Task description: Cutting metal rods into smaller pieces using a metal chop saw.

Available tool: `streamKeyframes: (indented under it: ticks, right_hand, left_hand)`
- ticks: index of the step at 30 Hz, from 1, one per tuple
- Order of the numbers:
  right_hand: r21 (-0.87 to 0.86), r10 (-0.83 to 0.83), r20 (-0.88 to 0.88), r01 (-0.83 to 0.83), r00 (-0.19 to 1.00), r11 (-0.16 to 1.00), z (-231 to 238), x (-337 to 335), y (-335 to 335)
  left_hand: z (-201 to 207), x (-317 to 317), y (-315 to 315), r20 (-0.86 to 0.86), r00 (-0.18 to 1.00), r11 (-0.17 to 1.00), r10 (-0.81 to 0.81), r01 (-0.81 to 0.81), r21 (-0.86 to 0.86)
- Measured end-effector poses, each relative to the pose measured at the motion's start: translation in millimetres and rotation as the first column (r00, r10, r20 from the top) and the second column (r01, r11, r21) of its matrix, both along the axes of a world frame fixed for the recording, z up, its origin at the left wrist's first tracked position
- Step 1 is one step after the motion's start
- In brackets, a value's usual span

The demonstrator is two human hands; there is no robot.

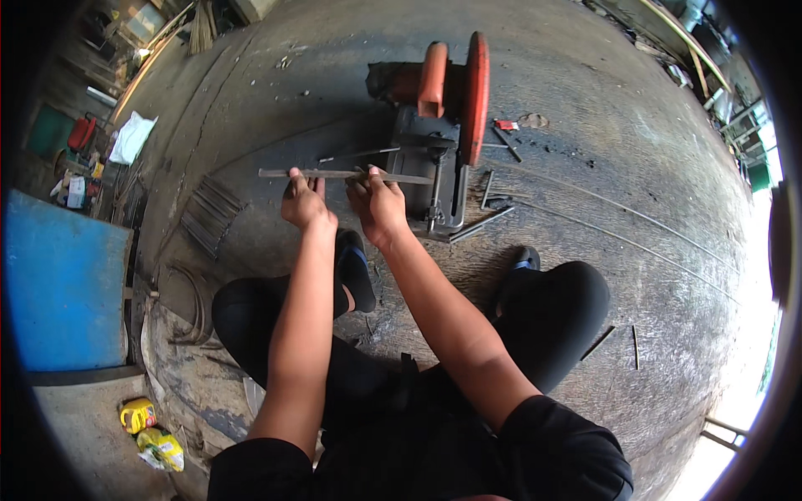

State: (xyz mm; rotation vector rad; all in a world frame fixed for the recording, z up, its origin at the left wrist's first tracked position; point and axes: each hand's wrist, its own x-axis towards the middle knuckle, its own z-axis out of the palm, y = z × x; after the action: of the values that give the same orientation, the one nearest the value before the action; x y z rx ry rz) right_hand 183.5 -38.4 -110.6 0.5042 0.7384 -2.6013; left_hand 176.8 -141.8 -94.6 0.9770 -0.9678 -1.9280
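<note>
I squat on a concrete floor in front of an orange chop saw with a dark base and its blade raised. A long flat metal bar lies crosswise in front of the saw, its right end on the saw's base. My left hand grips the bar from below, left of centre. My right hand grips it just beside, close to the saw's vise. A thinner rod lies just behind the bar.
A bundle of cut metal strips lies to the left on the floor. Short rod offcuts lie right of the saw. A blue panel stands at far left, yellow containers below it. Long thin rods run across the floor on the right.
</note>
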Motion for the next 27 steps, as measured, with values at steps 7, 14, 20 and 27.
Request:
streamKeyframes:
  ticks: [7, 14, 20, 27]
  right_hand:
    - [-0.106, -0.208, -0.087, 0.199, 0.974, 0.974, 73, -7, 68]
    - [-0.163, -0.272, -0.215, 0.241, 0.938, 0.957, 114, -44, 144]
    - [-0.283, -0.414, -0.206, 0.351, 0.887, 0.893, 120, -62, 183]
    - [-0.419, -0.459, 0.008, 0.419, 0.889, 0.805, 124, -76, 191]
  left_hand:
    - [59, 24, 87, -0.374, 0.825, 0.902, -0.424, 0.421, -0.094]
    - [107, -19, 129, -0.341, 0.641, 0.724, -0.687, 0.645, -0.245]
    - [120, -55, 158, -0.390, 0.447, 0.558, -0.805, 0.792, -0.246]
    - [122, -83, 179, -0.427, 0.353, 0.446, -0.832, 0.884, -0.138]
